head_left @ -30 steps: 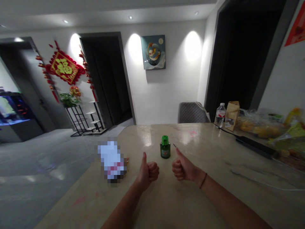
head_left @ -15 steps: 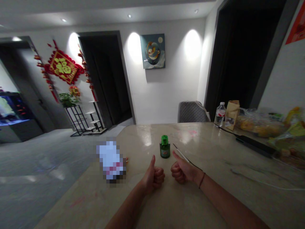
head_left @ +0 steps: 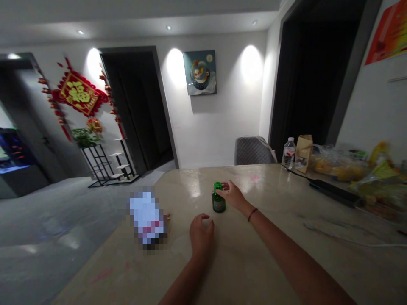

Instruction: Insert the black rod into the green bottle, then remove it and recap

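Green bottle (head_left: 218, 206): it stands upright on the surface (head_left: 254, 271), in front of the person. Its green cap (head_left: 218, 185) is on. It looks to be in the same spot as a second ago.
Right hand (head_left: 233, 195): it has moved up to the bottle. The thumb is in front, by the cap and neck, and the other fingers bend beside the cap. I cannot tell if they pinch it tight. A second ago this hand was a fist with its thumb up, apart from the bottle.
Left hand (head_left: 202, 233): its fist has come undone too. Now the fingers curl loosely, with a gap between them and the thumb. It is near the bottle, on the person's side, and not touching it.
Wrist band (head_left: 252, 214): a thin dark one sits on the right wrist.
Blurry thing (head_left: 148, 218): pale blue and white, left of the left hand and well apart. It has stayed put.
Far right: a water bottle (head_left: 288, 154) stands beside a brown paper bag (head_left: 303, 154). Clear bags (head_left: 338, 165) lie next to them, and a long black thing (head_left: 333, 192) lies in front.
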`<action>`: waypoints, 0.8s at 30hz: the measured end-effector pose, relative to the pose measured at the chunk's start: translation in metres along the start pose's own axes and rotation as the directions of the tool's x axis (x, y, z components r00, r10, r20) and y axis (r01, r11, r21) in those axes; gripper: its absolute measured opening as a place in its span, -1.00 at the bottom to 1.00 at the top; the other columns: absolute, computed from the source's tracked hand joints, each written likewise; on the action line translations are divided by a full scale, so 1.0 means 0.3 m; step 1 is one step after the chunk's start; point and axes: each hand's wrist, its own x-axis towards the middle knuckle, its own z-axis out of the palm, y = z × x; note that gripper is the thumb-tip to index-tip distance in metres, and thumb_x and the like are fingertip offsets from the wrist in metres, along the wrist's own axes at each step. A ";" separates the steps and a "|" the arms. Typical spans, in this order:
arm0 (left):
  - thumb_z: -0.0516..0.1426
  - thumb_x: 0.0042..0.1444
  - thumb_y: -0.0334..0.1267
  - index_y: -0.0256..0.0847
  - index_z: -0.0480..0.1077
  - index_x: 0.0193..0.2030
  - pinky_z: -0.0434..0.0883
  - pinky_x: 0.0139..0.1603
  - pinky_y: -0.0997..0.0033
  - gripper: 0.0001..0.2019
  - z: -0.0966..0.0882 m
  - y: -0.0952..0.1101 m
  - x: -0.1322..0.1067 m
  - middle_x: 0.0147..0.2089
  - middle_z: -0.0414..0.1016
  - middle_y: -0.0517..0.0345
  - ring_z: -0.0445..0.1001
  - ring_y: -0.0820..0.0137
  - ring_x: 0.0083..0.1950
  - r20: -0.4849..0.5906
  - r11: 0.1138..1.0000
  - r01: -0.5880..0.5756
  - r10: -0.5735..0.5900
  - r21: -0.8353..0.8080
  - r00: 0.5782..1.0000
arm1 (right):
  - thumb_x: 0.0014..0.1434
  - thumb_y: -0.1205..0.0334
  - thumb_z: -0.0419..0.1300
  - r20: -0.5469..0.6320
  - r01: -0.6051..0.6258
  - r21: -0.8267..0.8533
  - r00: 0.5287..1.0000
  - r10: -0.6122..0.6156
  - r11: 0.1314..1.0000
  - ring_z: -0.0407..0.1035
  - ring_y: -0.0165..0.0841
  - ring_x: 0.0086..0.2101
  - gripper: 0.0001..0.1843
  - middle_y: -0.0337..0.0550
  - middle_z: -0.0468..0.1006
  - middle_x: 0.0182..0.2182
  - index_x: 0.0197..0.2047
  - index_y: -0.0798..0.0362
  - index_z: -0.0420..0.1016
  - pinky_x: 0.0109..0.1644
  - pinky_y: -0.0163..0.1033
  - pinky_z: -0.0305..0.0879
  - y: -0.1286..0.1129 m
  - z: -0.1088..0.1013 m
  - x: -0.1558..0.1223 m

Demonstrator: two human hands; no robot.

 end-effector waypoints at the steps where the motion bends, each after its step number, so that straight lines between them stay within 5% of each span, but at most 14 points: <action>1: 0.03 -0.09 -0.27 -0.25 0.34 -0.29 0.20 0.09 0.23 -0.80 0.004 -0.008 0.000 -0.12 0.41 -0.03 0.33 0.23 0.01 -0.009 1.000 -0.005 0.005 0.013 1.000 | -0.10 0.14 0.21 -0.004 -0.004 -0.010 1.000 0.004 1.000 0.34 -0.38 -0.24 -0.58 -0.05 0.44 -0.21 -0.17 0.12 0.27 -0.15 -0.29 0.24 -0.007 0.014 0.012; 14: 0.11 -0.13 -0.19 -0.39 0.22 0.03 0.18 0.15 0.12 -0.46 0.046 -0.053 0.001 0.05 0.32 -0.17 0.24 0.14 0.14 -0.070 0.996 -0.085 0.088 0.041 0.994 | -0.12 0.06 0.23 -0.044 0.003 -0.175 0.999 -0.011 0.985 0.37 -0.36 -0.36 -0.68 -0.12 0.51 -0.37 -0.31 0.08 0.41 -0.29 -0.30 0.24 -0.055 0.034 -0.021; 24: 0.19 -0.21 -0.14 -0.26 0.17 0.01 0.33 -0.04 0.19 -0.41 0.002 0.011 0.002 -0.06 0.38 -0.05 0.39 0.22 -0.04 -0.101 0.972 -0.037 0.013 -0.231 0.995 | -0.19 0.04 0.29 0.269 0.139 -0.127 0.958 -0.101 0.982 0.35 -0.42 -0.43 -0.63 -0.19 0.50 -0.44 -0.34 0.10 0.40 -0.39 -0.36 0.19 -0.190 0.017 -0.101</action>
